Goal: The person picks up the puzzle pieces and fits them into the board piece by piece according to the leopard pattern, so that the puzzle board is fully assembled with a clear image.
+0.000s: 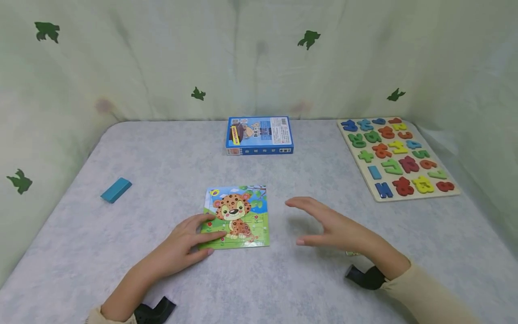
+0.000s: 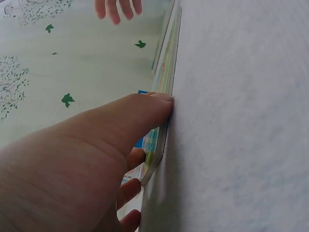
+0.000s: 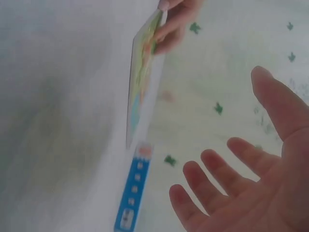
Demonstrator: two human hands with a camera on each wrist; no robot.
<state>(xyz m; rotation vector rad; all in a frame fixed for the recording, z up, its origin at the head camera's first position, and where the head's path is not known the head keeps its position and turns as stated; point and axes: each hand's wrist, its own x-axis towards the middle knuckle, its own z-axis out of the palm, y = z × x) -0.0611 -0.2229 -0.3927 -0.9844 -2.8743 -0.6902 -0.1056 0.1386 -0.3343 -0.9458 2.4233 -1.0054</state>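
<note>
A square leopard jigsaw puzzle (image 1: pixel 247 211) lies flat on the table, its pieces fitted together in the picture. My left hand (image 1: pixel 184 245) rests on its lower left part, with two extended fingers on the picture and the thumb at the near edge. In the left wrist view that thumb (image 2: pixel 145 106) lies against the puzzle's side. To the right of the puzzle my right hand (image 1: pixel 328 227) hovers above the table, fingers spread and touching nothing. The right wrist view shows its bare palm (image 3: pixel 260 198). Part of a small patterned piece (image 1: pixel 352 253) shows beneath the right wrist.
Behind the puzzle lies a blue box (image 1: pixel 259 136). A wooden board (image 1: pixel 368 182) of colourful number and character shapes lies at the far right. One teal block (image 1: pixel 116 190) sits on the left. A pale curtain (image 1: pixel 162 58) hangs behind the table.
</note>
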